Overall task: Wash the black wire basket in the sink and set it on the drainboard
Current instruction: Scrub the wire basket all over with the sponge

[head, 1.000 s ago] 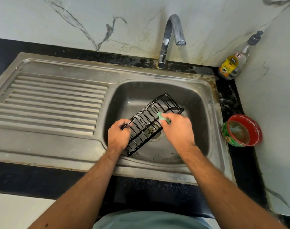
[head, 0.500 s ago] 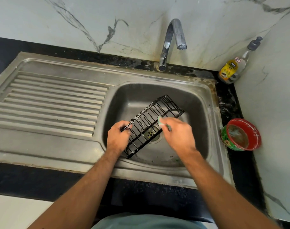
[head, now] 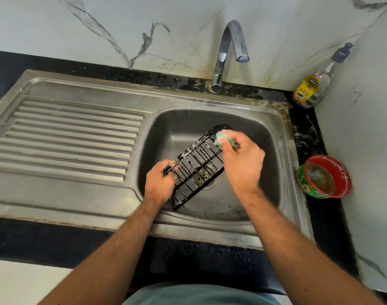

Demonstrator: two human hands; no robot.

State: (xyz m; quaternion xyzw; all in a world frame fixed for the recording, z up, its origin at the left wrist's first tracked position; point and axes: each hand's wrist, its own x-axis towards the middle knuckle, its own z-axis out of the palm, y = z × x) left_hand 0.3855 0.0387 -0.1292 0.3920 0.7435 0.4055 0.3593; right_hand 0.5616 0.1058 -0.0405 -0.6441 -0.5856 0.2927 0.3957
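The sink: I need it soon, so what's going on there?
A person is scrubbing the black wire basket over the sink basin. The left hand grips its near end; the right hand holds a green scrubber at its far end. Suds cling to the wires, the tap is off, and the drainboard awaits the basket.

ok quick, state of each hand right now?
Left hand: closed, gripping the near end of the black wire basket.
Right hand: closed, pinching a green scrub pad at the basket's far end.
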